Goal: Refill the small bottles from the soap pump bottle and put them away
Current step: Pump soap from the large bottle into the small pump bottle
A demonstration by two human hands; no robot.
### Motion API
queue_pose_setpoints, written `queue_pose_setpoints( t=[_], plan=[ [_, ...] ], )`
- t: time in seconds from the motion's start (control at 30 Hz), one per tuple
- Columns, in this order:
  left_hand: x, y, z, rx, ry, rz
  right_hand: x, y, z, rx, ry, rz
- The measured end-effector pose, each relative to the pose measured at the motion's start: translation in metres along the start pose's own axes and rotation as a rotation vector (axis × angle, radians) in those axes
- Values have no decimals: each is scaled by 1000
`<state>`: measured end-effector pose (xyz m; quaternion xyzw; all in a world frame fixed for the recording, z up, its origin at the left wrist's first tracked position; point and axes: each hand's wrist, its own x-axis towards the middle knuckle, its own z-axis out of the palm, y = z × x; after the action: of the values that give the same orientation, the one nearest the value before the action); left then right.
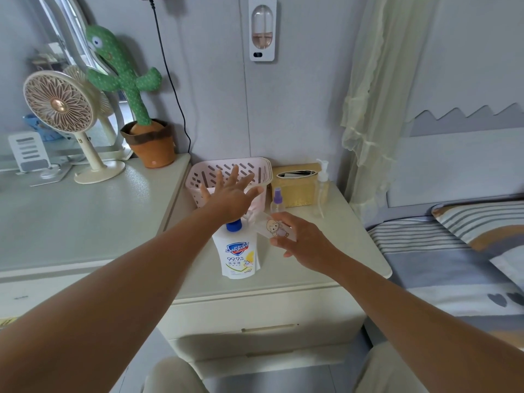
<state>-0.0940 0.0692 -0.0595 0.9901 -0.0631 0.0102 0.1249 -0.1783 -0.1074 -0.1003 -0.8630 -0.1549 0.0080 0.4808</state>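
Note:
A white soap pump bottle [237, 252] with a blue collar stands on the nightstand [334, 268]. My left hand [230, 197] lies flat over its pump head, fingers spread and straight. My right hand [300, 242] holds a small clear bottle [272, 226] with a cartoon sticker, tilted with its mouth toward the pump's spout. A small spray bottle [276, 200] with a purple cap stands just behind it. Farther right stands a clear pump bottle [322, 188].
A pink slotted basket [256, 168] sits behind the soap bottle, against the wall. A gold tissue box [296, 187] is to its right. A desk [85, 217] with a fan [61, 104] and a cactus toy [127, 80] lies left; a bed [453, 268] lies right.

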Motion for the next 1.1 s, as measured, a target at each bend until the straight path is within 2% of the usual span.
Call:
queue_pose_setpoints(
  t=[1.1],
  plan=[
    [-5,2,3,-26,-37,-40,-3,-2,-2,30,-18,23]
  ],
)
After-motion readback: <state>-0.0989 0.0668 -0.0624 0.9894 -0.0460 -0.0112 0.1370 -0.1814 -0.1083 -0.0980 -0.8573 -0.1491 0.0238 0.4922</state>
